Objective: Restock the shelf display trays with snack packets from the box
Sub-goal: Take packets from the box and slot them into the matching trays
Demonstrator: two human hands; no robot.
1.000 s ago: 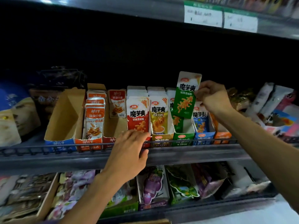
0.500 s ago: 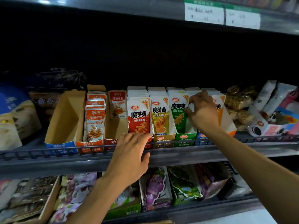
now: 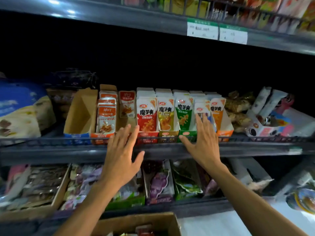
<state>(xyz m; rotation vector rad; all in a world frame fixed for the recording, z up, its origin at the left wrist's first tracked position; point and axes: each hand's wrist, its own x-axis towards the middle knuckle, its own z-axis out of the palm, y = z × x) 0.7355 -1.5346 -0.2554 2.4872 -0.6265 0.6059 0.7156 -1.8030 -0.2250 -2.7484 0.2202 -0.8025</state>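
Both hands are raised in front of a dark metal shelf in a dim shop aisle; the left hand hovers with fingers spread and straight, holding nothing, just before the wire rail at the shelf's front edge; the right hand is likewise spread flat and holds nothing, its fingertips touching or nearly touching the front blue packet — which of the two I cannot tell.

Beyond the fingers stands a row of cardboard display trays; between the hands are the red tray, the yellow tray and the green tray, each full of upright snack packets; just right of the right hand is the orange tray. Left of the left hand an orange-fronted tray holds a few packets, and further left a blue-fronted tray shows bare cardboard inside.

Below the wrists a lower shelf carries mixed pouches; nearest the body, under the forearms, sits the open cardboard box with packets inside — only its top edge shows. Above the hands the upper shelf edge bears white price labels.
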